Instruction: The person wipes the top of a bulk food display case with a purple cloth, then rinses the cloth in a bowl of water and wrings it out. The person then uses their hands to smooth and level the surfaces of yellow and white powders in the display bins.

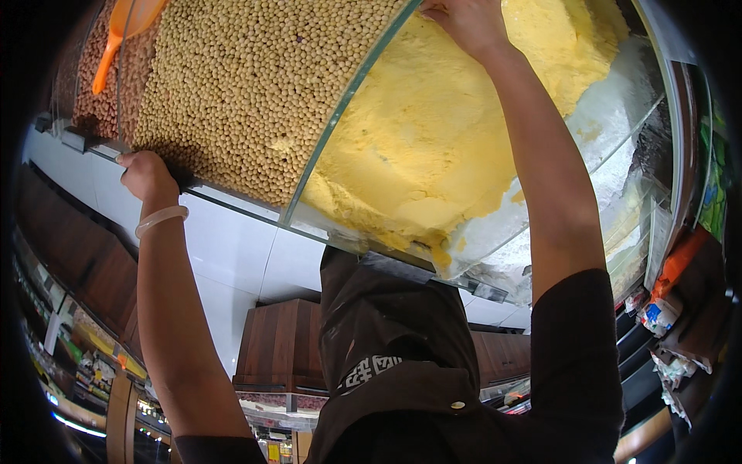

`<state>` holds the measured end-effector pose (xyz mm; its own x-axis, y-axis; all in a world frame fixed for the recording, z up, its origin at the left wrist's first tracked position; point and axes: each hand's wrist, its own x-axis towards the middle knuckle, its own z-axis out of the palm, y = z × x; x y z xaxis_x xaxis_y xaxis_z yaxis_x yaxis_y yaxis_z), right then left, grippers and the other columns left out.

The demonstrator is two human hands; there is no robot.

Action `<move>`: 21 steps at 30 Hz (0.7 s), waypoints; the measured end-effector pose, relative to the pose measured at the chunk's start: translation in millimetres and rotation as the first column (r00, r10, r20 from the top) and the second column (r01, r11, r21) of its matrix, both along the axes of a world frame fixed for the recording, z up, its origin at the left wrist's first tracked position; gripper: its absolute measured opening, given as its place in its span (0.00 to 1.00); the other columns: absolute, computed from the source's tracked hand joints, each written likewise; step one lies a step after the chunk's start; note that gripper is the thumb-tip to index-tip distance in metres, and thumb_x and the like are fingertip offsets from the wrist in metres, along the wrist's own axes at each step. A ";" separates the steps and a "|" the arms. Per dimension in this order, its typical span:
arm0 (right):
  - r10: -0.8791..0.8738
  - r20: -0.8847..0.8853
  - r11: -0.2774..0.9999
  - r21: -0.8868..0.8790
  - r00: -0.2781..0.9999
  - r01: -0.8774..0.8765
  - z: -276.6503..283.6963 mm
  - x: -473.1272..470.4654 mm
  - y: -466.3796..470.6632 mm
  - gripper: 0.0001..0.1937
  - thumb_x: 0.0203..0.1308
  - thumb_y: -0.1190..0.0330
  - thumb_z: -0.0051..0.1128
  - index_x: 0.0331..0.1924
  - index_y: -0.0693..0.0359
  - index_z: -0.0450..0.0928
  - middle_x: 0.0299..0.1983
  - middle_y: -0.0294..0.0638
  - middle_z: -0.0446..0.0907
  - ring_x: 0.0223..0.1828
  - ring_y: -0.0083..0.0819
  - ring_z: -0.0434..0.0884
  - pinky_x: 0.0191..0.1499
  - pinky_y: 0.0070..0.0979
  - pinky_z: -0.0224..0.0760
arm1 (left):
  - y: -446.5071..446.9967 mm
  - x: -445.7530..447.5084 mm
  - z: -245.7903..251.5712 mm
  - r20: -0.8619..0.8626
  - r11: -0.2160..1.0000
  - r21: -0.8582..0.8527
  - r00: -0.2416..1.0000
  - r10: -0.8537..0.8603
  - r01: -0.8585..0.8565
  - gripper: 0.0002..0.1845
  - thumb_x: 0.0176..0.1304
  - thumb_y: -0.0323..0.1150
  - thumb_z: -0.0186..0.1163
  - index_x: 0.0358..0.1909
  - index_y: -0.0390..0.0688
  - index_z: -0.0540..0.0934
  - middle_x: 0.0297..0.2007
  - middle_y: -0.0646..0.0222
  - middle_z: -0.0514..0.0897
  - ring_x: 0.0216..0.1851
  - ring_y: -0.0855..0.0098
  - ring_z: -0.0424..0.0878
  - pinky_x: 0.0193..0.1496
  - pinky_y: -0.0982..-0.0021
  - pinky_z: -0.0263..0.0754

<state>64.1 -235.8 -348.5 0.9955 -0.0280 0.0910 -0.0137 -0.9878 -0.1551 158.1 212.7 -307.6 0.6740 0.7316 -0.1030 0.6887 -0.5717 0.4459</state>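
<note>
A glass-sided bin of soybeans [249, 87] lies before me, beside a bin of yellow flour [429, 127]. My left hand [149, 174], a pale bangle [162, 219] on its wrist, grips the front glass edge [232, 207] at the soybean bin's left corner. At the top of the picture, my right hand [464, 23] is over the yellow flour near the glass divider [348, 104]. Its fingertips are partly cut off by the picture's edge, so what they touch or hold cannot be told. White flour [504, 232] lies right of the yellow flour.
An orange plastic scoop [119, 40] rests on reddish-brown beans or nuts [95, 107] at the upper left. Dark clips [397, 267] sit along the front glass. Wood-panelled counters [278, 345] stand on the pale tiled floor [232, 261]. Crumpled plastic bags [672, 371] hang at the right.
</note>
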 end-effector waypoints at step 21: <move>-0.250 0.095 0.956 0.183 0.964 0.229 54.5 -43.2 26.1 0.03 0.57 0.69 0.60 0.34 0.54 0.84 0.36 0.39 0.76 0.46 0.41 0.74 0.50 0.41 0.61 | -2.0 -0.7 2.5 -0.025 1.000 -0.029 1.000 -0.013 0.012 0.41 0.75 0.54 0.32 0.53 0.17 0.72 0.52 0.32 0.78 0.54 0.38 0.77 0.57 0.50 0.74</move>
<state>20.9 -209.7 -293.9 0.9404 -0.2893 0.1790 -0.2185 -0.9169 -0.3340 157.5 210.7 -305.1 0.6798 0.7198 -0.1407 0.6929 -0.5674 0.4449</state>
